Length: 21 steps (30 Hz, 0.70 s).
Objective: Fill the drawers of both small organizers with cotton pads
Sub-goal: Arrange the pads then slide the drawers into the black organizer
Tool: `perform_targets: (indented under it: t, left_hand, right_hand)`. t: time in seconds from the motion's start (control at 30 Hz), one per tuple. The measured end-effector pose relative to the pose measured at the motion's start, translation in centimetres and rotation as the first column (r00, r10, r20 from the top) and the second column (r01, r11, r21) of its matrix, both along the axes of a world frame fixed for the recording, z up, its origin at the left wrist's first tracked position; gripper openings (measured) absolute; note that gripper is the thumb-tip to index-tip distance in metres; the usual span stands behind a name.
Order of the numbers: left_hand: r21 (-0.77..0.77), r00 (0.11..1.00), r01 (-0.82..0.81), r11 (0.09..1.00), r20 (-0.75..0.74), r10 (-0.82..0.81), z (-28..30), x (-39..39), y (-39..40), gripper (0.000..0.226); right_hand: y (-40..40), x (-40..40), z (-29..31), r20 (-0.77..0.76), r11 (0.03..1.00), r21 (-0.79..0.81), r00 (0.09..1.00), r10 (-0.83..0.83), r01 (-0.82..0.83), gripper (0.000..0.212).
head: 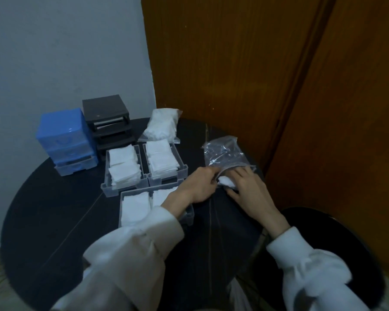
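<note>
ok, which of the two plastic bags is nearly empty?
The crinkled clear plastic bag by the hands, with few pads left at its mouth. The other zip bag, behind the drawers, is still stuffed white.

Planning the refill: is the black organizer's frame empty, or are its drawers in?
Empty. The black organizer shows open slots, and three clear drawers holding cotton pads sit on the table in front.

Two organizers: one blue, one black. Three clear drawers out on the tabletop. Two plastic bags: one full, one nearly empty. Two hands.
</note>
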<state>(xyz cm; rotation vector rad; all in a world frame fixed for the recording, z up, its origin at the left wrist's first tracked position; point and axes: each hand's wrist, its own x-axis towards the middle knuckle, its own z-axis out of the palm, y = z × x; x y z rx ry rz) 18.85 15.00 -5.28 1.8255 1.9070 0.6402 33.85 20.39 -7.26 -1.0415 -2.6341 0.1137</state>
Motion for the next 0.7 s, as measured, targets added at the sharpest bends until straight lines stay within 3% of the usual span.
perform_targets:
  t: [0.1, 0.33, 0.47, 0.6, 0.7]
  left_hand:
    - [-0.003, 1.000, -0.001, 1.000, 0.003, 0.001, -0.1, 0.0, 0.0, 0.036]
    - [-0.031, 1.000, -0.008, 0.999, -0.013, 0.008, -0.1, 0.0, 0.1, 0.040]
    - [-0.030, 1.000, -0.004, 1.000, -0.017, 0.004, -0.2, 0.1, 0.0, 0.042]
    - [0.018, 0.999, -0.001, 1.000, -0.035, 0.001, -0.2, 0.1, 0.0, 0.037]
    - [0.096, 1.000, -0.015, 0.995, -0.025, 0.018, -0.1, 0.1, -0.2, 0.045]
  right_hand:
    - [-0.2, 0.5, 0.0, -0.014, 0.999, 0.007, 0.999, 0.040, -0.040, 0.040]
    - [-0.5, 1.9, 0.1, -0.237, 0.998, -0.045, 0.971, 0.024, -0.036, 0.019]
    - [-0.2, 2.1, 0.4, -0.341, 0.998, -0.054, 0.939, -0.040, 0.023, 0.024]
    - [-0.1, 2.2, 1.0, -0.445, 0.996, -0.083, 0.895, -0.014, -0.025, 0.014]
    - [-0.5, 2.2, 1.7, -0.530, 0.994, -0.103, 0.848, -0.018, -0.044, 0.015]
